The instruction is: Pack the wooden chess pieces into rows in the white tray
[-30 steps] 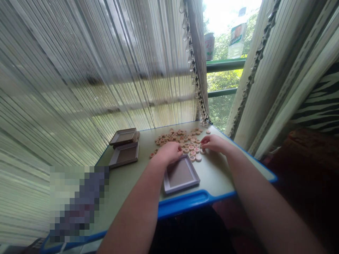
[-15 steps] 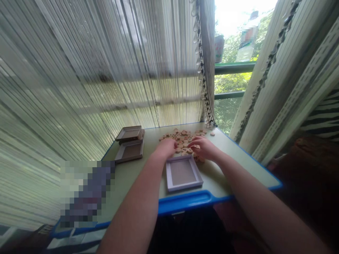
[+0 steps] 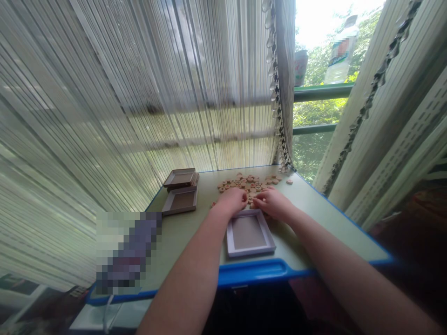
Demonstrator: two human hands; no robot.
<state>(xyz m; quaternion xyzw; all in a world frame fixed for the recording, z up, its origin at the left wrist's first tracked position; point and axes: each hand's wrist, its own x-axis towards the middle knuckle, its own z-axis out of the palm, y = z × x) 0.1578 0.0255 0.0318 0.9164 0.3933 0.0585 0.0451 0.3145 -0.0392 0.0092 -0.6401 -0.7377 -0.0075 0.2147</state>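
Note:
Round wooden game pieces [image 3: 257,188], some with red marks, lie in a loose heap on the pale green tabletop [image 3: 195,237]. Over the near left side of the heap is my left hand [image 3: 234,201], its fingers curled inward; what they hold, if anything, is hidden. Facing it from the right, my right hand [image 3: 274,203] has its thumb and fingers pinched at a round wooden piece at the heap's near edge. A shallow white cardboard tray [image 3: 248,232] with a grey-brown bottom lies just below both hands. Its inside shows no pieces.
To the left sit another shallow tray [image 3: 181,201] and, behind it, a stack of similar trays [image 3: 180,177]. A blurred dark object [image 3: 134,256] lies at the left edge. The table has a raised blue rim [image 3: 254,272]. String curtains [image 3: 209,83] hang behind it.
My two hands have come closer together over the near edge of the heap. The right hand's fingers have closed into a pinch. The view has shifted slightly left.

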